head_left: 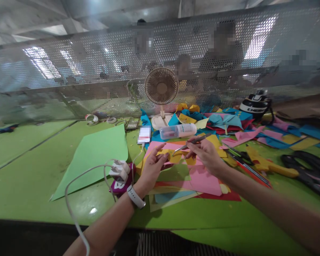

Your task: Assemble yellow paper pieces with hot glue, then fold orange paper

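My left hand (155, 166), a white watch (136, 196) on its wrist, pinches a small cut piece of yellow paper (176, 156) between thumb and fingers. My right hand (202, 154) grips slim metal tweezers (192, 143) like a pen, their bent tip at the yellow paper. Beneath both hands lies a pile of coloured sheets, with pink paper (205, 179) on top and a light blue sheet (173, 196) near the front. Just beyond the hands, a clear and white bottle (178, 131) lies on its side.
A small fan (161, 87) stands behind, before a perforated metal screen (96, 78). At left are a green sheet (96, 156), a charging phone (144, 134) and a cabled white plug (120, 170). Paper scraps (225, 121), scissors (309, 170) and a yellow-handled tool (274, 167) lie right.
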The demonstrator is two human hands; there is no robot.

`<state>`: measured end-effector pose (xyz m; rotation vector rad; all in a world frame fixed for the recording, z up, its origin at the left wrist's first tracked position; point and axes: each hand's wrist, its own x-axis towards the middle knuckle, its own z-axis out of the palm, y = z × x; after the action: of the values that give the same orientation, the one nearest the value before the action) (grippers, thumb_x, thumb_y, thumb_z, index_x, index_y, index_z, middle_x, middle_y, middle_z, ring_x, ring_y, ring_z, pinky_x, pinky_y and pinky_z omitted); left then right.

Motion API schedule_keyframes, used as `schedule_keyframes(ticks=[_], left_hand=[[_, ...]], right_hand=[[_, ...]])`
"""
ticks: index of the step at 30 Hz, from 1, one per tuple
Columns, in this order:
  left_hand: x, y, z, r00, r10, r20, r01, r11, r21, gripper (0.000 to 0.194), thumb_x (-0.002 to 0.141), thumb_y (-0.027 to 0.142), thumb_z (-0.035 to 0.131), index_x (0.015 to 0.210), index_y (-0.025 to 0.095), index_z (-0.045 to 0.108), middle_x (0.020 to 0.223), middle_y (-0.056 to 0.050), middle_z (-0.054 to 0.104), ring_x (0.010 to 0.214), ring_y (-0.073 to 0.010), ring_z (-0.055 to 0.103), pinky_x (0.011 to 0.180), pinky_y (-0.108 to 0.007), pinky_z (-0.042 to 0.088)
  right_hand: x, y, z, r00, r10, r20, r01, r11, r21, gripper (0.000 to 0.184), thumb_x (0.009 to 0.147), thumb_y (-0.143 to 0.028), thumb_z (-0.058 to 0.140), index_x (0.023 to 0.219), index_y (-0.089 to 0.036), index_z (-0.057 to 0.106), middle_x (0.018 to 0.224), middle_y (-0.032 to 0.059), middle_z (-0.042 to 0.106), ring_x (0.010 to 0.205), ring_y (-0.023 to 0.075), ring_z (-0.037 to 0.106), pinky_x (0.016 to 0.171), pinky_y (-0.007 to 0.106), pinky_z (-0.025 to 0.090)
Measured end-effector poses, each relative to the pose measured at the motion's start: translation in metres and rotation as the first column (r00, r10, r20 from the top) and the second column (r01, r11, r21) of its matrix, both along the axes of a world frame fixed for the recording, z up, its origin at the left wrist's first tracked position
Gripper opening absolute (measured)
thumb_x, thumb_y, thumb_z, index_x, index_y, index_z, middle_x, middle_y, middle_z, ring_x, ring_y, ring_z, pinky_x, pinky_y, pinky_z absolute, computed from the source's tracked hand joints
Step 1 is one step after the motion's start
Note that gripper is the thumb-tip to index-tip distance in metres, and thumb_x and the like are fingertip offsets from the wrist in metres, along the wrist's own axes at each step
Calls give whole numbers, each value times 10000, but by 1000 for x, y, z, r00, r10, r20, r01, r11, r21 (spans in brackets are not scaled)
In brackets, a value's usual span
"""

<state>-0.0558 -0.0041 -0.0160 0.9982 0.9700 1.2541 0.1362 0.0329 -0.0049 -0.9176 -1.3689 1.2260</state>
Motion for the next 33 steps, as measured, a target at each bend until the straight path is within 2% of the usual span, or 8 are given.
schedule_keyframes(ticks=[3,8,14,24,29,33], left_hand=[[-1,-1,0,1000,-1,2,1,1000,0,599,722,323,737,1268,228,513,783,13,619,738,-123,599,740,-294,539],[-1,-3,3,1000,2,10,-2,1000,-12,595,722,313,741,1266,221,518,770,17,613,737,-116,589,767,-307,537],[0,-3,4,1000,10,16,-9,1000,-19,602,709,316,753,1259,216,531,765,19,617,730,-111,587,787,-323,532],[-1,-3,3,1000,-5,9,5,1000,-9,589,726,319,742,1257,201,517,782,10,623,760,-121,596,800,-324,527],[-1,-4,4,998,-32,46,32,999,2,639,701,254,763,1276,203,488,744,24,599,818,-147,620,829,-340,513],[-1,-3,3,997,-62,53,61,998,24,661,696,199,764,1287,192,468,674,54,555,766,-127,616,835,-334,500]], right_hand=[[0,-2,2,1000,2,26,-3,1000,17,379,756,-490,661,906,-192,481,670,14,692,476,142,642,437,223,425],[0,-5,5,997,-3,74,-2,997,75,368,776,-505,636,893,-183,502,580,-17,636,483,149,640,455,230,448],[2,-6,3,998,34,43,-39,992,120,337,791,-462,643,909,-187,491,731,3,672,508,136,651,512,251,506],[0,-9,5,998,-6,62,-3,990,142,330,800,-470,628,898,-188,487,620,-24,632,489,149,646,474,250,510],[-1,-12,5,999,-29,41,22,989,149,321,809,-459,625,896,-182,488,629,-27,628,484,136,642,473,233,504],[-2,-14,5,999,-40,22,36,987,156,311,807,-440,635,891,-178,490,687,-17,638,477,116,635,460,217,498]])
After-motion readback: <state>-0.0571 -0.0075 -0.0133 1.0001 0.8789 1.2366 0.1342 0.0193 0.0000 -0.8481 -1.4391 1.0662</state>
